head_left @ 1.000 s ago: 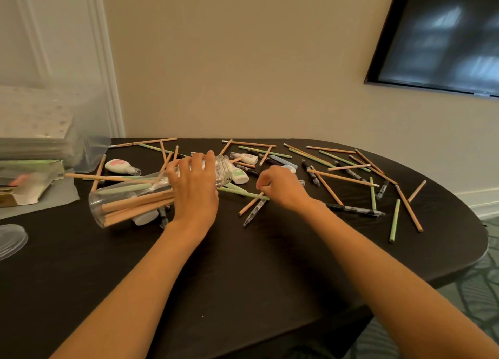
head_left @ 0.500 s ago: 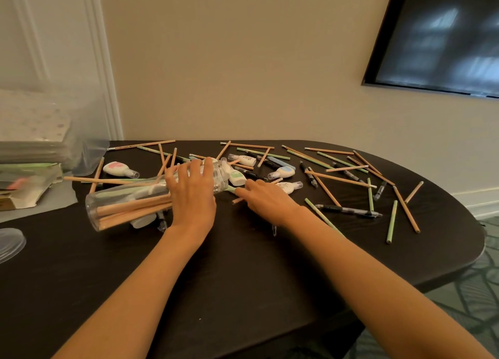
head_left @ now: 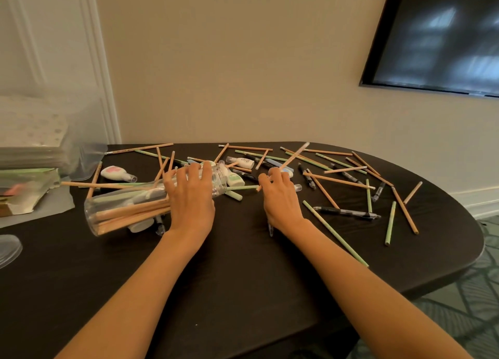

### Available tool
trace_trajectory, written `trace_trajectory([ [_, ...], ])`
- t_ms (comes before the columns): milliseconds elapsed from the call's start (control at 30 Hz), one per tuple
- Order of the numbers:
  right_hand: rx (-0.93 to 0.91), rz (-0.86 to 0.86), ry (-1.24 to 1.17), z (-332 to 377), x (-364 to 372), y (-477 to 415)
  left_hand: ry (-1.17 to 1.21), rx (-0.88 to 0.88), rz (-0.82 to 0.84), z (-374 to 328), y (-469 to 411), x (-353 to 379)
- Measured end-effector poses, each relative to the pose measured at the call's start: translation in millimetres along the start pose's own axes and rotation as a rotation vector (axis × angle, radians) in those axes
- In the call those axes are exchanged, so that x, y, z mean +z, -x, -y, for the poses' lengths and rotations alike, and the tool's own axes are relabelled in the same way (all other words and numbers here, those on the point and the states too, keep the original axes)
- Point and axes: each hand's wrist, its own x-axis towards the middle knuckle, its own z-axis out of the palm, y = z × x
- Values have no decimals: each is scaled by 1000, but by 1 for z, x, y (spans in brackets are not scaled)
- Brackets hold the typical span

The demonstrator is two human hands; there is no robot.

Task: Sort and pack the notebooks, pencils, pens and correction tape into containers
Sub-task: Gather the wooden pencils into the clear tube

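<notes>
A clear jar (head_left: 121,210) lies on its side on the dark table (head_left: 243,277), mouth to the right, with several wooden and green pencils inside. My left hand (head_left: 190,194) rests over the jar near its mouth, fingers curved round it. My right hand (head_left: 280,196) is just right of the mouth, its fingers curled round a wooden pencil (head_left: 295,154) that slants up and away. A green pencil (head_left: 243,188) lies at the jar mouth. Loose pencils, black pens (head_left: 345,212) and correction tapes (head_left: 116,172) are scattered across the far half. A pen tip shows under my right wrist.
A clear plastic bin (head_left: 81,153) with stacked notebooks stands at the left edge, with more notebooks (head_left: 24,185) beside it. A clear lid (head_left: 8,248) lies at the near left. The table's rounded edge (head_left: 475,239) is at the right. A dark screen (head_left: 437,34) hangs on the wall.
My right hand slid left toward the jar mouth, then came back right and now grips a wooden pencil with its far end raised. My left hand stayed on the jar.
</notes>
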Motion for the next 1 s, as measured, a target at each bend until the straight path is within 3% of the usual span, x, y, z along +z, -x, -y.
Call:
trace_trajectory([
  [100,40,-5,-25,1,-3,-2,6,6,14,-2,0,-3],
  [333,-128,7,-40,27,-16,-19,51,-17,28,0,-4,-11],
  [500,-434,-10,-74,48,-23,-33,111,-44,-3,9,-4,-14],
  [733,-489,1,118,65,-51,-62,163,-157,-11,30,-19,-23],
  [833,-505,-10,30,72,-56,-71,168,-187,6,38,-24,-26],
  [1000,-464,141,-210,89,-59,-77,216,-241,11,46,-35,-35],
])
